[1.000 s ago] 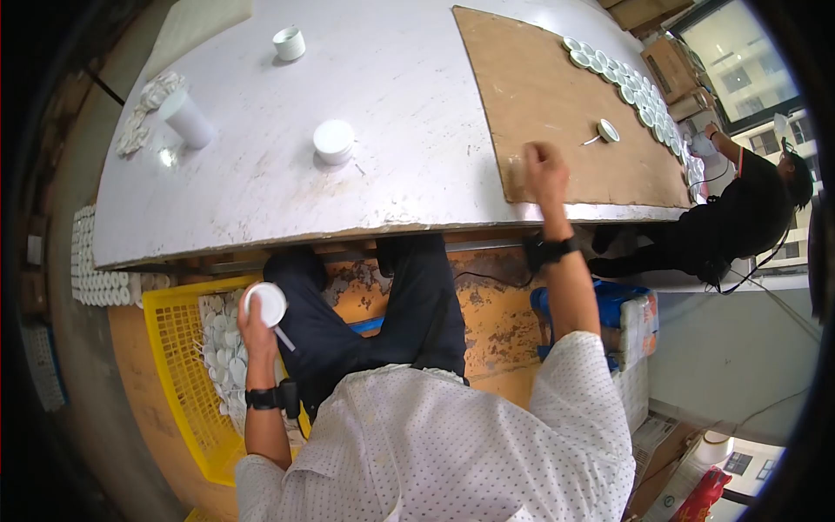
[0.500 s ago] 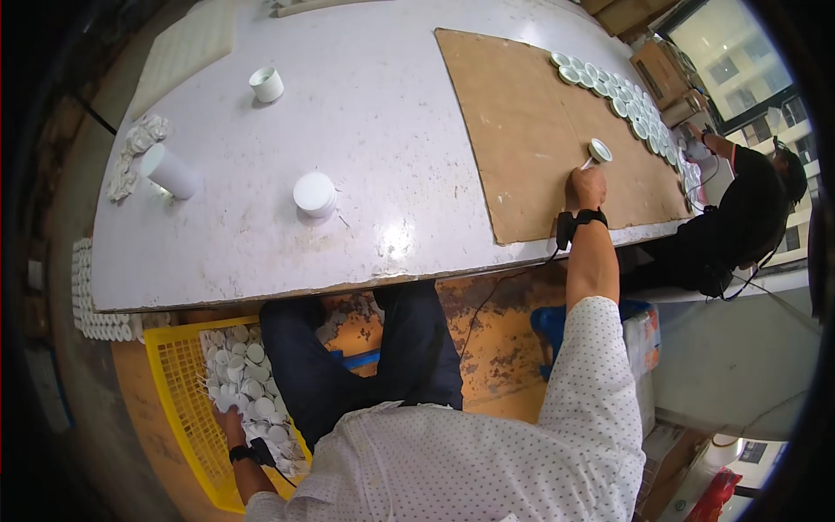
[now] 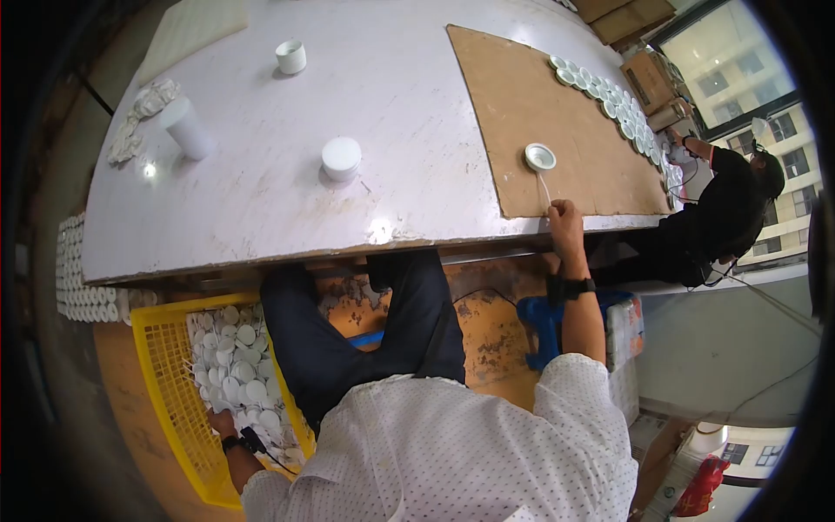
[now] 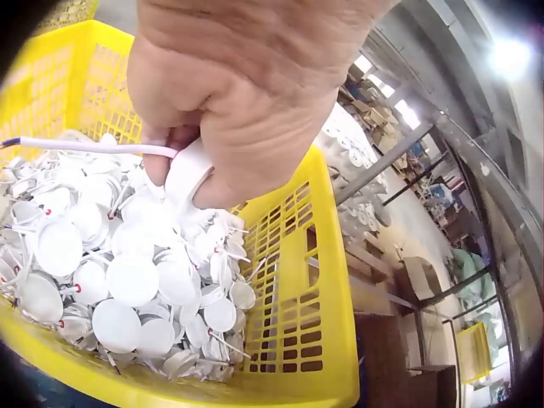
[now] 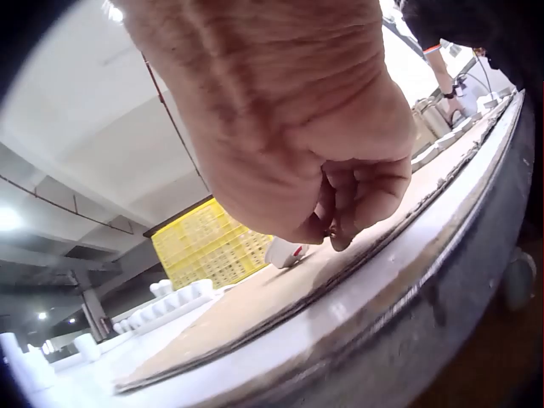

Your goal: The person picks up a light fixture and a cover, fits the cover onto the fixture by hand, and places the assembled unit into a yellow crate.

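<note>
My right hand [image 3: 567, 228] is at the front edge of the brown cardboard [image 3: 513, 104] and pinches the end of a thin white cable [image 3: 545, 185]. The cable leads to a round white cup-like fitting [image 3: 540, 157], which rests on the cardboard with its hollow side up. In the right wrist view, that fitting [image 5: 285, 253] shows beyond my curled fingers. My left hand [image 3: 223, 424] is down at the yellow basket [image 4: 336, 285], over a heap of white discs [image 4: 132, 280] with cables. There it grips a white disc [image 4: 189, 174], whose pinkish-white cable [image 4: 93, 147] sticks out sideways.
Rows of white fittings [image 3: 622, 109] line the cardboard's far right side. On the white table [image 3: 417, 130] stand a tall white cylinder [image 3: 184, 129], a short stack [image 3: 341, 158], a small white cup [image 3: 290, 57] and crumpled gloves [image 3: 143, 109]. Another person [image 3: 731, 200] works at right.
My left hand has gone from holding a disc above my leg down into the basket. My right hand has taken the fitting's cable, and the fitting has moved left across the cardboard.
</note>
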